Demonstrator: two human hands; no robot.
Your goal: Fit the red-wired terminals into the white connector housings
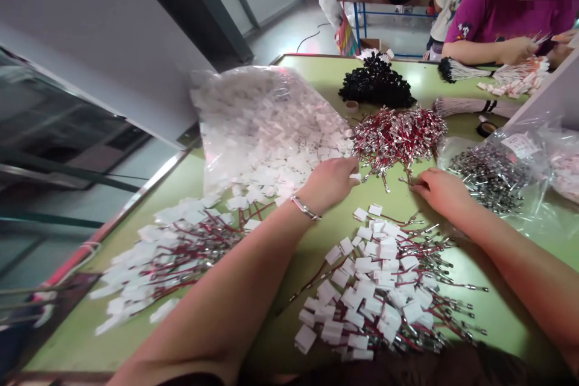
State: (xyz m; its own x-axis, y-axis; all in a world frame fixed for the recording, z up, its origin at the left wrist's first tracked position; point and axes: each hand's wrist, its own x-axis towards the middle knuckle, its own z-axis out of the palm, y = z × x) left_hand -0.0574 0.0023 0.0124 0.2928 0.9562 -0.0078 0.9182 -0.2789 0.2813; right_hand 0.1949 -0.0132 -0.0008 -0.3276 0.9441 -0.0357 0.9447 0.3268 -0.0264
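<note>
My left hand (332,183), with a metal bracelet at the wrist, pinches a small white plastic connector housing (356,177). Across from it, my right hand (441,192) has thumb and forefinger closed on a short red wire, whose metal terminal (403,180) pokes out to the left. Just beyond both hands lies a heap of red wires with crimped terminals (398,136). Nearer to me, between my forearms, is a pile of white housings with red wires fitted (375,271). A similar pile (149,259) lies left of my left forearm.
A clear bag of white housings (271,120) spills open at the left. Black connectors (375,81) are heaped at the back. On the right are a bag of metal-ended parts (491,175) and a tape roll (487,127). A person in a purple shirt (479,12) handles white wires across the table.
</note>
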